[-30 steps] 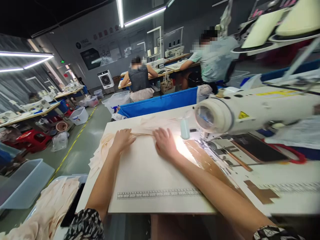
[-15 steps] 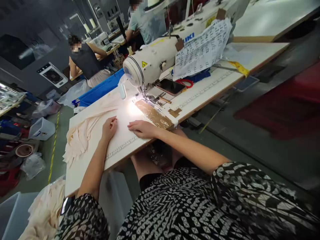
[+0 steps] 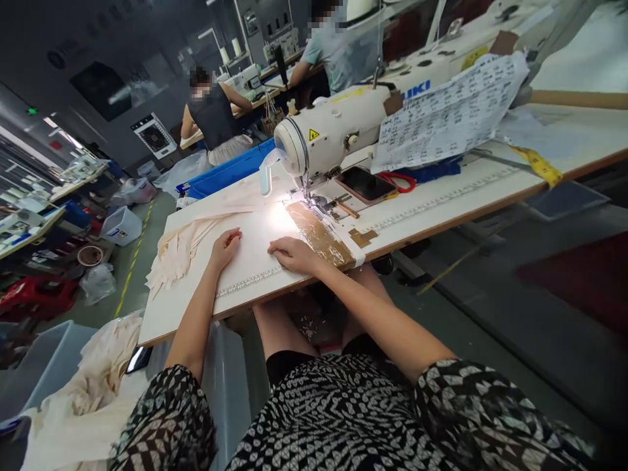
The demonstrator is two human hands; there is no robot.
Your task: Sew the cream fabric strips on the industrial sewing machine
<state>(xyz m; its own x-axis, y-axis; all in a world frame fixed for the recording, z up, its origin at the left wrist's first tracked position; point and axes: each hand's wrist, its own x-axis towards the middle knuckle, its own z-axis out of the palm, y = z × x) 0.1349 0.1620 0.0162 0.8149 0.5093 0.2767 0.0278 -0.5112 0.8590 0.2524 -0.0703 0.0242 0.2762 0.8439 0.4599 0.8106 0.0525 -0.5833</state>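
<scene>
My left hand (image 3: 226, 246) rests on the white sewing table (image 3: 255, 245), its fingers curled together and no object showing in them. To its right, my right hand (image 3: 293, 254) lies near the front edge with fingers bent and pressed together, also with nothing visible in them. Beyond my right hand stands a white sewing machine (image 3: 326, 131), its lamp lighting the needle area. Brown tape (image 3: 321, 232) covers the plate beside my right hand. Cream fabric (image 3: 179, 252) lies gathered at the table's left, touching neither hand.
A phone (image 3: 366, 184), red-handled scissors (image 3: 403, 182) and a yellow tape measure (image 3: 537, 167) lie right of the needle. A handwritten sheet (image 3: 449, 118) hangs on the machine. More cream fabric (image 3: 93, 386) fills a bin at lower left. Two people sit at machines beyond.
The view has shifted, so the table and machine appear farther right. My right hand's fingers, stretched out flatter before, are now curled in. My left hand stays on the table, its fingers drawn together.
</scene>
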